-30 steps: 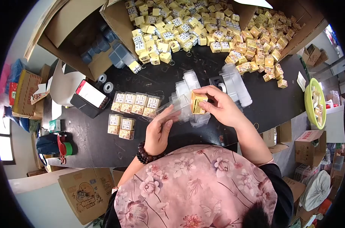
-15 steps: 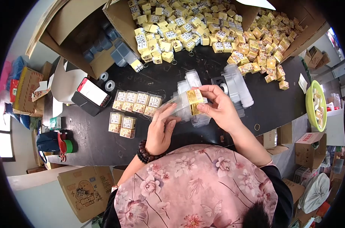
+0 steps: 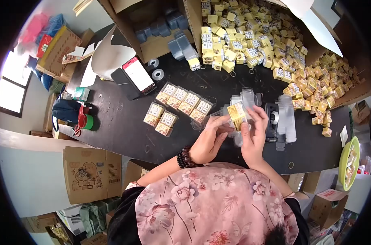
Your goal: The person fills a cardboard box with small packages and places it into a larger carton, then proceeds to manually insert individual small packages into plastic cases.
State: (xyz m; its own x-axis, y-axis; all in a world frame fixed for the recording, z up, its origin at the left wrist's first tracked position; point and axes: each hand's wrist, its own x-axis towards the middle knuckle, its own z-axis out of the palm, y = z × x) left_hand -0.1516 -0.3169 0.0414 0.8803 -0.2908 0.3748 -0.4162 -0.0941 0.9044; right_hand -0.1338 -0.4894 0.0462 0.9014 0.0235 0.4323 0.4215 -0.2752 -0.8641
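A small yellow box [image 3: 237,112] is between my hands above the black table. My right hand [image 3: 254,132] pinches it from the right with thumb and fingers. My left hand [image 3: 208,139], with dark beads at the wrist, has its fingers at the box's left side, closed on a clear plastic case that is partly hidden. Beneath and behind the hands lie clear plastic cases [image 3: 247,98]. To the left of my left hand, a row of packed number-block boxes [image 3: 183,102] stands on the table, with two more [image 3: 161,119] in front of it.
Yellow blocks [image 3: 242,41] fill the back right, beside a cardboard box [image 3: 153,51] holding clear cases. A phone [image 3: 137,75] and tape rolls [image 3: 157,74] stand at the back left. Further clear cases [image 3: 286,120] lie right of a black tape dispenser. Red scissors [image 3: 77,130] lie far left.
The view has turned, so the table contents appear further right. My left hand has come closer to the yellow box, and the box is now tilted differently between my hands.
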